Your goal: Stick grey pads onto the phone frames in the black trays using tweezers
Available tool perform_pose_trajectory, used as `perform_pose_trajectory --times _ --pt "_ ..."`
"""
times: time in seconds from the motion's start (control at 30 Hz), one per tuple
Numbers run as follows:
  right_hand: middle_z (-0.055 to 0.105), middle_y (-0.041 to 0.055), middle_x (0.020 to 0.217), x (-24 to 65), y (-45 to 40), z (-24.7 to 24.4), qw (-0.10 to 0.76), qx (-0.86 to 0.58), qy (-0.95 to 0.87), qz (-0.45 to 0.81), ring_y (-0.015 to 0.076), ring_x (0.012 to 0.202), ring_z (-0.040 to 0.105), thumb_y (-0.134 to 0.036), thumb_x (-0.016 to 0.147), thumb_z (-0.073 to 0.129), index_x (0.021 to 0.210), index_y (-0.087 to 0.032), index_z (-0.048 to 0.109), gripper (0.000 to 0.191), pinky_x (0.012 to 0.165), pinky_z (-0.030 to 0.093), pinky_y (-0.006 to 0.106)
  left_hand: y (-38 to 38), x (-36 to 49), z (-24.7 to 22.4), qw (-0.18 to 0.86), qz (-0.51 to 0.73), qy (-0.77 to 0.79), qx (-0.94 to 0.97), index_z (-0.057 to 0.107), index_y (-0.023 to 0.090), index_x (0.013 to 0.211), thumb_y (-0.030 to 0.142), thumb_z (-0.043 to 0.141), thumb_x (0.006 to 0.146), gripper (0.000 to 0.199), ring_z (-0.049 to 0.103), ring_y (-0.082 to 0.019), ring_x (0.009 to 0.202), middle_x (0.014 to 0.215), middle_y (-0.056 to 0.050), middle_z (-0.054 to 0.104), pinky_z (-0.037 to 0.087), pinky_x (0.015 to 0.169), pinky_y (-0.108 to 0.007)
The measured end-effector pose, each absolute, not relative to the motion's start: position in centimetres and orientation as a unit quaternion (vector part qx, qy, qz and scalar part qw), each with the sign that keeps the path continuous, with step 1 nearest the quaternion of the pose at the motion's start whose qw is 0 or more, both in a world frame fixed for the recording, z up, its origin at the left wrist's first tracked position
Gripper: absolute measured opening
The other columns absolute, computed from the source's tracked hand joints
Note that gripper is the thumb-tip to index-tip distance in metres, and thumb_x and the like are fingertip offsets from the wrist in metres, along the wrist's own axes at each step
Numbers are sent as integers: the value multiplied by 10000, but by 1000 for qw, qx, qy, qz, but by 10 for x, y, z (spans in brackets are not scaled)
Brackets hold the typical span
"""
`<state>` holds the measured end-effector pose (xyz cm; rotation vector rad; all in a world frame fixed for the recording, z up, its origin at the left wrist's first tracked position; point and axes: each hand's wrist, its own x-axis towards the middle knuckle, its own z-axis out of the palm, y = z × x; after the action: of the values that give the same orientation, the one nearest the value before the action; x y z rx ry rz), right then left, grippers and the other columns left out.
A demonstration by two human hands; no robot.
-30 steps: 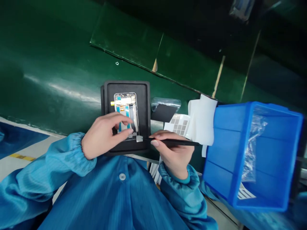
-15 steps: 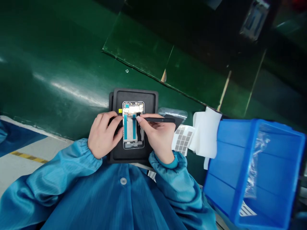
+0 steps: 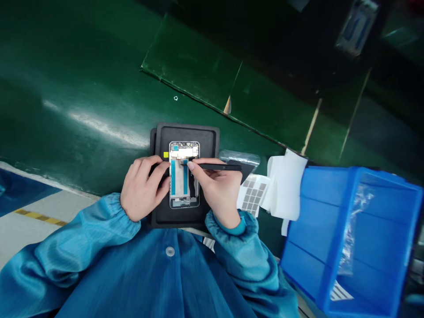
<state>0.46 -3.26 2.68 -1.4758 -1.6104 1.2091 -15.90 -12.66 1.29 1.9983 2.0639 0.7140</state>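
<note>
Smartphone frame [image 3: 184, 174] on a black tray [image 3: 185, 133] — a fine pick at work

The left hand [image 3: 144, 187] grips the frame's left edge, fingers curled; the right hand [image 3: 217, 190] pinches a black pick [image 3: 215, 166], its tip on the frame. Light, thin, fragile — best held by the metal rim, lying flat.

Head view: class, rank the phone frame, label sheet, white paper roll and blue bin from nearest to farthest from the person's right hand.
From the right hand:
1. Phone frame, to its left, at the black pick's tip.
2. Label sheet, to its right.
3. White paper roll, further right.
4. Blue bin, far right.
</note>
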Motion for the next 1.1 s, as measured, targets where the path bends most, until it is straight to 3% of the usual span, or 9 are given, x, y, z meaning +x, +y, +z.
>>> perform_pose_trajectory --times 0.23,0.43,0.77,0.87,1.1 --pt "802 24 795 6 -32 25 309 -566 -615 453 191 680 758 -307 786 812 822 -197 777 121 635 648 296 -126 -159 13 79 234 691 679 637 145 1219 268 580 937 313 558 -285 1053 1176 -155 631 509 865 -428" --pt "805 23 829 7 -33 22 315 -557 -613 463 195 711 762 -318 787 811 837 -208 782 125 656 648 302 -119 -160 22 30 167 657 734 650 216 1274 264 566 950 338 547 -320 1157 1254 -146 637 478 877 -453" --pt "803 36 846 26 -36 35 352 -590 -591 423 209 752 761 -298 768 827 854 -204 779 137 694 657 329 -112 -158 27 41 97 634 766 613 196 1346 267 478 989 389 542 -339 1284 1368 -132 627 440 990 -510" --pt "799 35 830 40 -40 40 350 -609 -582 408 202 725 752 -291 753 839 839 -202 782 136 670 645 327 -110 -161 29 38 87 626 774 606 218 1365 254 492 983 400 553 -349 1273 1370 -136 624 449 998 -528" --pt "769 30 750 89 -52 34 376 -650 -536 387 160 600 677 -314 715 878 850 -206 799 191 527 539 279 -112 -175 32 32 108 591 799 712 189 1200 259 558 969 286 563 -345 1279 1351 -143 635 513 957 -473"
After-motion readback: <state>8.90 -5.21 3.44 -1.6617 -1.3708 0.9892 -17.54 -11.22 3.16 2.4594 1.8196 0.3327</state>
